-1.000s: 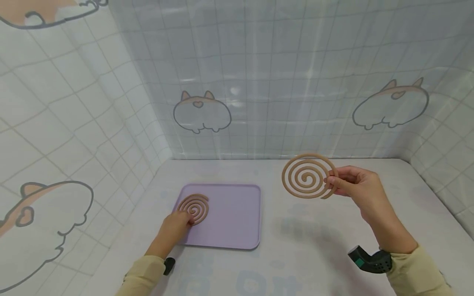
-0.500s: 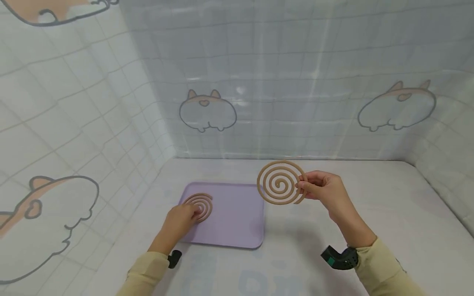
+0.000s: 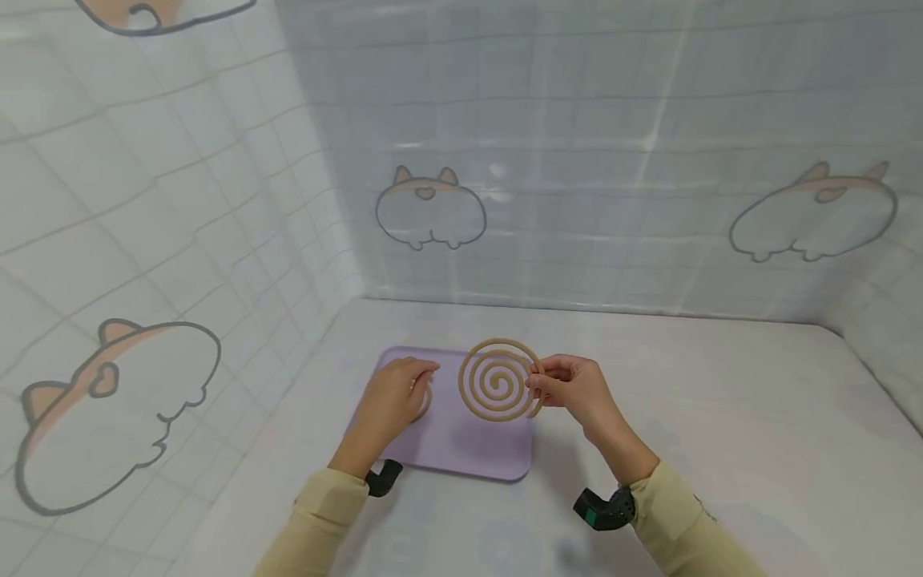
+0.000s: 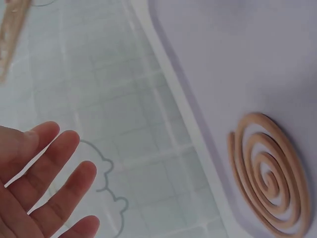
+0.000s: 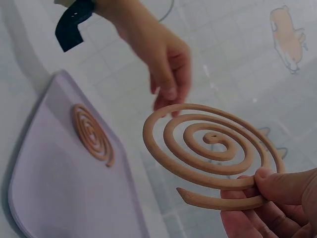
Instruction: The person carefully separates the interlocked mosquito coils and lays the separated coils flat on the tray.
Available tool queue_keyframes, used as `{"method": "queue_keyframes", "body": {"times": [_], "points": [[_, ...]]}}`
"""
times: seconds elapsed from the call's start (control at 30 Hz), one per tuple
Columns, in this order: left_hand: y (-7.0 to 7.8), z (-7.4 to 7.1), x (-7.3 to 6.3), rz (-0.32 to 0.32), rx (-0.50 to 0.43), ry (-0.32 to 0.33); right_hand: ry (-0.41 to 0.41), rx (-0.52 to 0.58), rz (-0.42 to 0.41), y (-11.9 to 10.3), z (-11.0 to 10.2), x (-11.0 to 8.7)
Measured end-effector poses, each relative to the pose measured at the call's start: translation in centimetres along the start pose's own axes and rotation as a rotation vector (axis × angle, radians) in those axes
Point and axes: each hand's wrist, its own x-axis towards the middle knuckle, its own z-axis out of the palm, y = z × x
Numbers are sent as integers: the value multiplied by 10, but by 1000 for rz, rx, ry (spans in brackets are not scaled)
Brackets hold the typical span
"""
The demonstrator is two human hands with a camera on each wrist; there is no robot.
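While a person in beige sleeves is leaning over a white table point(image 3: 721, 417), the right hand point(image 3: 577, 393) is pinching the outer rim of a tan spiral coil point(image 3: 499, 380) between thumb and fingers, holding it upright in the air above the right part of a lilac tray point(image 3: 461, 453). Seen from the right wrist, the thumb point(image 5: 270, 181) is pressing on the coil's loose outer end. The left hand point(image 3: 392, 401) is hovering over the tray's left part with fingers straight and spread, gripping nothing; the left wrist view shows the open fingers point(image 4: 54, 173) apart from a second coil point(image 4: 271, 178). That second coil is lying flat on the tray, near its edge, just under the left hand. Dark wrist straps point(image 3: 600, 509) are sitting at both cuffs, and tiled sheets printed with cartoon corgi figures point(image 3: 430, 210) are walling the table.
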Motion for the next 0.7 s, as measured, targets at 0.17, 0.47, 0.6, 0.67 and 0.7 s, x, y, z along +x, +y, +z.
{"method": "queue_keyframes", "body": {"times": [0.17, 0.47, 0.6, 0.67, 0.7], "points": [[3, 2, 4, -25, -45, 50, 1, 20, 17, 12, 17, 8], [2, 20, 2, -145, -49, 103, 23, 30, 77, 37, 34, 18], [3, 28, 1, -153, -86, 86, 31, 31, 80, 44, 40, 21], [3, 32, 1, -140, -107, 74, 37, 22, 80, 47, 43, 23], [3, 34, 1, -146, -109, 66, 40, 16, 82, 48, 44, 23]]}}
